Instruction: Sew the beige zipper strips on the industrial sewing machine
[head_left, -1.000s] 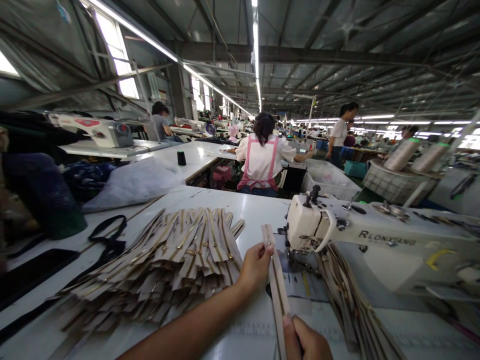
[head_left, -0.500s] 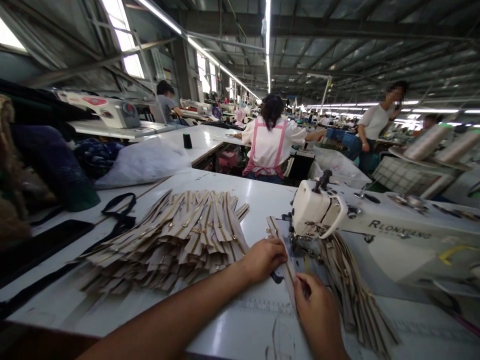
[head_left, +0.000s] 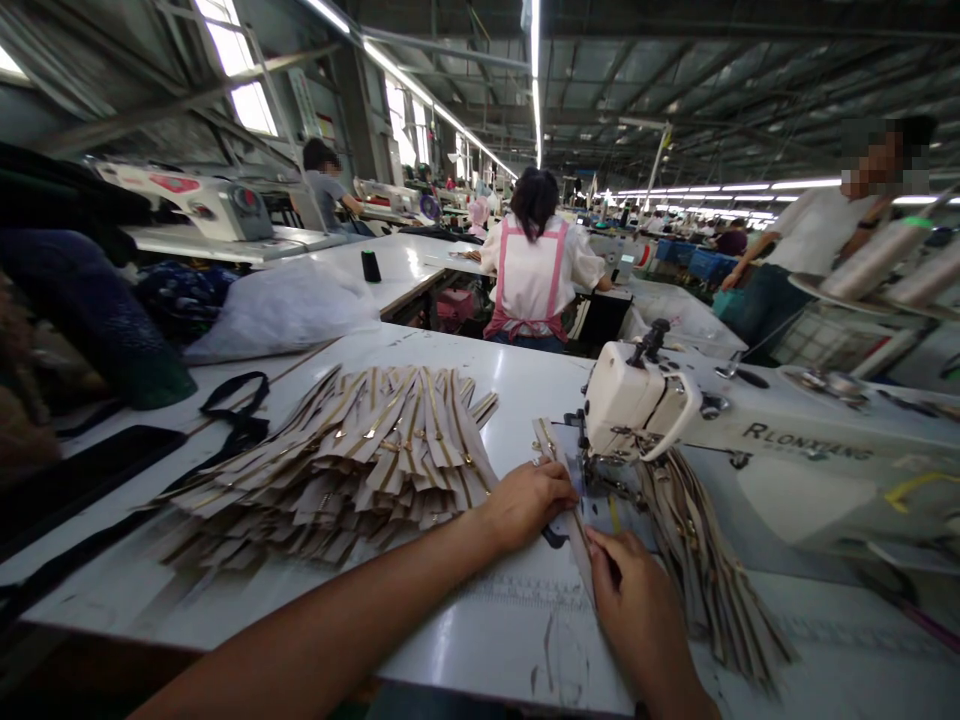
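Note:
A beige zipper strip (head_left: pixel 581 545) lies lengthwise on the white table, left of the sewing machine's needle area (head_left: pixel 600 465). My left hand (head_left: pixel 531 500) is closed on its upper part, fingers pressed together. Lower down, my right hand (head_left: pixel 634 590) pinches the same strip near its edge. A broad pile of beige zippers with gold teeth (head_left: pixel 397 440) is spread to the left of my left hand. Behind the machine's needle area, a bundle of zippers (head_left: pixel 697 560) hangs over the machine bed and fans toward the front right.
The sewing machine (head_left: pixel 750 440) fills the right side. A black strap (head_left: pixel 236 410) and a dark flat object (head_left: pixel 82 480) lie at the left, near a white plastic bag (head_left: pixel 289 305). Beyond the table sits a person in a pink apron (head_left: pixel 529 270); another person (head_left: pixel 810 240) stands at right.
The standing person at right has come closer and further right. The seated person's right arm has lowered. Both my hands remain on the strip, with little movement.

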